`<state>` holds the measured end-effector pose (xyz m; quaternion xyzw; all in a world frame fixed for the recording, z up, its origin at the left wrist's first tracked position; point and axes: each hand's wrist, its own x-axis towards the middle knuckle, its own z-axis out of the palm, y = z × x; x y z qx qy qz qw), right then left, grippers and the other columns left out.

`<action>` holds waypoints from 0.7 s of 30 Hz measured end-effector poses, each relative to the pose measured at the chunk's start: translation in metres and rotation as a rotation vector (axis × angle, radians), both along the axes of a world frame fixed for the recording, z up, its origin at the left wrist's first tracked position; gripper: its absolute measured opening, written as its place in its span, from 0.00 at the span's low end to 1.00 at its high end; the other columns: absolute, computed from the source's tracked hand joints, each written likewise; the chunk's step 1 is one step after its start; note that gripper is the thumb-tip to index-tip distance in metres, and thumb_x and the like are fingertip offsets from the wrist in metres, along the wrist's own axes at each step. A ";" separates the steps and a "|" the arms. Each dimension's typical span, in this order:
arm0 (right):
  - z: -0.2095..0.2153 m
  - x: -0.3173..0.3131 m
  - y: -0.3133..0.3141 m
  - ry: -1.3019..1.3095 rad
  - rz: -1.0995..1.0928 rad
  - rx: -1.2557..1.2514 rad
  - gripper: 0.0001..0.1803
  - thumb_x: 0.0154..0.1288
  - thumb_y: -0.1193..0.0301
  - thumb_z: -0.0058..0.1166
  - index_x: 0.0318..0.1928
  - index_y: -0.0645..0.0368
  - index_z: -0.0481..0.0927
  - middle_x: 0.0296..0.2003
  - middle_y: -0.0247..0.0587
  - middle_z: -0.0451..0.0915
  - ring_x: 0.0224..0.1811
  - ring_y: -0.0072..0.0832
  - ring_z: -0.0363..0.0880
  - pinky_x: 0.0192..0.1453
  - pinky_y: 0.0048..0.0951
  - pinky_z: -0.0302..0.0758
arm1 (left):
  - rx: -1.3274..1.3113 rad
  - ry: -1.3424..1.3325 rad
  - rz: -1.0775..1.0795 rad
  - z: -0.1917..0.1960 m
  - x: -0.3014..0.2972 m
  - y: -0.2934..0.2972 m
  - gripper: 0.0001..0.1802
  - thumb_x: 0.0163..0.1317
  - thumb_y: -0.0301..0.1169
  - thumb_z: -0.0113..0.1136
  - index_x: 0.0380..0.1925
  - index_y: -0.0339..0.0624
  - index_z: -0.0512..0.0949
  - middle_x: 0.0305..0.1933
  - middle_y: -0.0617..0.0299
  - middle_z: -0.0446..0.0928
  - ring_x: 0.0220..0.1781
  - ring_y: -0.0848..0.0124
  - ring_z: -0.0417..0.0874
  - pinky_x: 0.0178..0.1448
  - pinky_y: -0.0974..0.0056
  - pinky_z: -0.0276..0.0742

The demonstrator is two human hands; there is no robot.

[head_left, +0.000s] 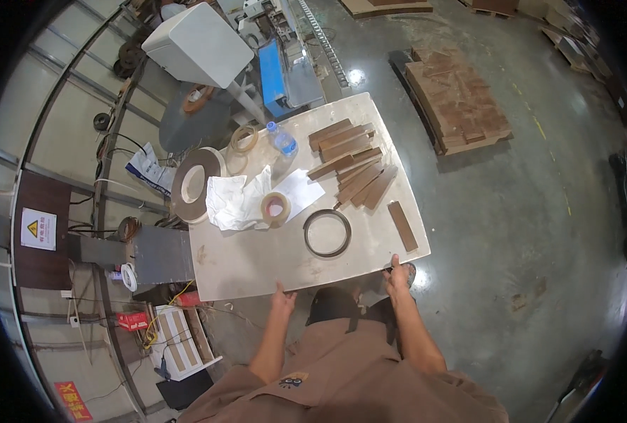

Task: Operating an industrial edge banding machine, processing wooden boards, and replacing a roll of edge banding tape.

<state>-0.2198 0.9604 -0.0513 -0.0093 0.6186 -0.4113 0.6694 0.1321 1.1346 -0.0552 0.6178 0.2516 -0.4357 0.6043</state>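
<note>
Both my hands are at the near edge of a pale, worn table [243, 264]. My left hand [283, 301] is closed on that edge, left of my body, some of its fingers hidden. My right hand [397, 276] grips the edge near the right corner, thumb up and fingers beneath. Close to it lies a single brown strip [402, 227]. A dark ring-shaped band [327, 233] rests flat at the table's middle. Behind it are a roll of tan tape [276, 209], a white cloth [232, 201] and white paper [303, 192]. Several brown strips [349, 158] lie piled at the far right.
A water bottle [283, 141], thin tape rolls [244, 139] and a large banding roll [186, 185] occupy the table's far left. Beyond stands a machine with a white box [197, 46] and blue panel [272, 77]. A loaded pallet [458, 99] sits on the floor.
</note>
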 end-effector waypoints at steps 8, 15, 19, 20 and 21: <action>-0.004 -0.031 -0.011 -0.035 0.110 -0.029 0.24 0.81 0.64 0.59 0.70 0.57 0.71 0.58 0.43 0.81 0.57 0.40 0.84 0.55 0.46 0.86 | 0.018 -0.022 -0.022 -0.010 -0.016 0.009 0.36 0.79 0.48 0.62 0.77 0.40 0.64 0.75 0.54 0.71 0.75 0.54 0.73 0.80 0.44 0.66; -0.008 -0.056 -0.019 -0.100 0.088 -0.096 0.25 0.82 0.61 0.59 0.70 0.57 0.70 0.61 0.42 0.79 0.61 0.39 0.80 0.67 0.49 0.82 | -0.015 -0.031 -0.062 -0.016 -0.004 0.017 0.40 0.78 0.49 0.63 0.79 0.39 0.61 0.79 0.52 0.66 0.78 0.54 0.68 0.81 0.43 0.63; -0.013 -0.059 -0.019 -0.115 0.055 -0.121 0.22 0.83 0.62 0.56 0.69 0.55 0.71 0.60 0.42 0.79 0.60 0.38 0.80 0.67 0.49 0.81 | -0.065 -0.017 -0.045 -0.013 -0.008 0.013 0.32 0.80 0.47 0.60 0.72 0.38 0.68 0.68 0.56 0.74 0.69 0.58 0.76 0.79 0.48 0.70; -0.015 -0.060 -0.017 -0.121 0.066 -0.122 0.22 0.83 0.62 0.56 0.69 0.55 0.71 0.60 0.42 0.79 0.60 0.38 0.80 0.67 0.49 0.81 | -0.065 -0.023 -0.034 -0.011 -0.009 0.014 0.32 0.80 0.47 0.60 0.72 0.38 0.68 0.68 0.56 0.74 0.69 0.58 0.76 0.79 0.48 0.70; -0.017 -0.061 -0.017 -0.128 0.069 -0.110 0.22 0.84 0.63 0.56 0.70 0.55 0.70 0.60 0.42 0.79 0.60 0.37 0.79 0.67 0.49 0.81 | -0.034 -0.026 -0.024 -0.006 -0.012 0.010 0.32 0.81 0.47 0.59 0.73 0.37 0.67 0.69 0.55 0.74 0.70 0.57 0.75 0.80 0.48 0.69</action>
